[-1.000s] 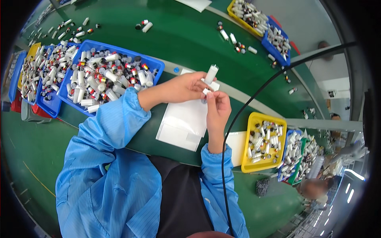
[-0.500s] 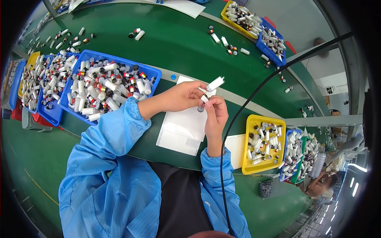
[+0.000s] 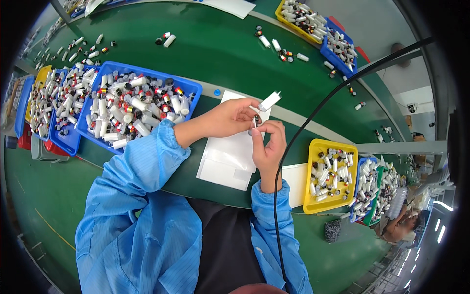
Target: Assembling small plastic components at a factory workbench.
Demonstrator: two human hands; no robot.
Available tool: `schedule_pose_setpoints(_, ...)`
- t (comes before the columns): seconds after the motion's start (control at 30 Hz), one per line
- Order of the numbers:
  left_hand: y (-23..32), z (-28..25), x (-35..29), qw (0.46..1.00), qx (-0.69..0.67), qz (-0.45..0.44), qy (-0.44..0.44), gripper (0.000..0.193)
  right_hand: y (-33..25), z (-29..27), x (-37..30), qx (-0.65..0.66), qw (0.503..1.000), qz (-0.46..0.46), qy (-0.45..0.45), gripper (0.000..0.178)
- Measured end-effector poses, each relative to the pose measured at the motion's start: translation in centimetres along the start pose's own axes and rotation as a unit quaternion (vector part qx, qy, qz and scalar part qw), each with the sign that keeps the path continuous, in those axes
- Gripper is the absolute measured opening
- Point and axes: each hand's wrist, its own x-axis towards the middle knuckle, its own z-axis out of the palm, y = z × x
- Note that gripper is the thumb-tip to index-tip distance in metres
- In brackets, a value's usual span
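Note:
My left hand (image 3: 229, 118) is closed, its fingertips around the lower end of a white plastic tube (image 3: 270, 101) that tilts up to the right with a thin tip at its upper end. My right hand (image 3: 270, 146) meets it, thumb and forefinger pinching a small part (image 3: 256, 120) with a dark, reddish top. The fingers partly cover this part, so its kind is unclear. Both hands are over white sheets (image 3: 223, 161) on the green bench.
On my left, a blue tray (image 3: 195, 100) is heaped with white tubes and dark or red caps. A yellow tray (image 3: 309, 200) with similar pieces stands on the right. Loose tubes lie on the green belt (image 3: 210, 49). A black cable (image 3: 313, 111) crosses in front of my right forearm.
The small part between my hands has turned, so its dark and reddish end now shows where a white side did before. My hands stay close together; the view has shifted slightly.

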Motion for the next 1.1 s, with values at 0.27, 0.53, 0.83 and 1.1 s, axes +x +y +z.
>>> schedule_pose_setpoints(0.27, 0.2, -0.9, 0.1, 1.000, 0.000, 0.005, 0.017, 0.047, 0.1, 0.2, -0.9, 0.179, 0.983, 0.039, 0.023, 0.017)
schedule_pose_setpoints(0.53, 0.4, -0.4, 0.2, 1.000, 0.014, 0.001, 0.025, 0.051, 1.4, -0.7, -0.5, 0.429, 0.836, 0.340, -0.037, 0.007)
schedule_pose_setpoints(0.83, -0.4, -0.4, 0.3, 0.999, 0.038, -0.002, 0.023, 0.049, 0.3, 0.1, 0.2, 0.420, 0.832, 0.362, -0.012, 0.009)
schedule_pose_setpoints(1.1, -0.4, 0.1, 0.3, 0.999, 0.000, -0.009, 0.032, 0.047, 1.2, 0.4, -0.2, 0.400, 0.834, 0.378, 0.035, 0.008)
